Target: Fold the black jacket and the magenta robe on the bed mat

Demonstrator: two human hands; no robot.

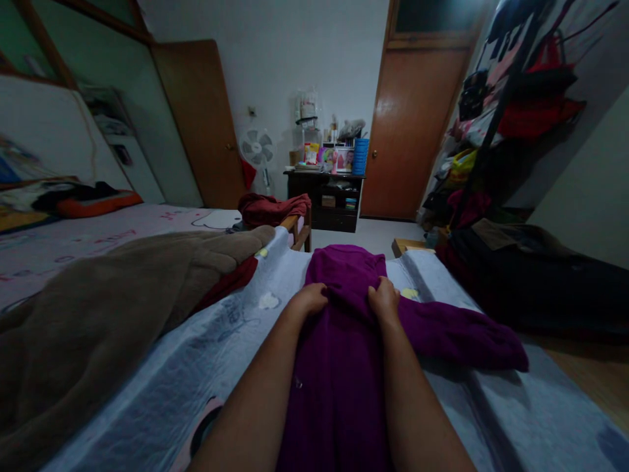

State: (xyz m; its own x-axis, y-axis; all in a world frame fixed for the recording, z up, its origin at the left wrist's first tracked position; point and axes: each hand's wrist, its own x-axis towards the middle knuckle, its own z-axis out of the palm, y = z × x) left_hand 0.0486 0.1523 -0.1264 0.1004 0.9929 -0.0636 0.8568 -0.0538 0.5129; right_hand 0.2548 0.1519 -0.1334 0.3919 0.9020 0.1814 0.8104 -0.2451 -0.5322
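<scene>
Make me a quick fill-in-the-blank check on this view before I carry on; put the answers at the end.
1. The left hand and right hand both grip a garment coloured ____.
2. Its visible sleeve stretches out toward the person's ____ side.
3. The brown fluffy cloth lies to the ____ of the garment.
4. Between the left-hand door and the dark cabinet stands a white electric ____.

Missing words: purple; right; left; fan.

Dim overall, bluish cast. Soft shadow under purple sleeve point(462, 333); faint sheen on right-hand door point(417, 131). Dark bundle point(545, 282) loses detail. Wide-angle stretch toward edges; hanging bags point(543, 98) lean, look smeary.
</scene>
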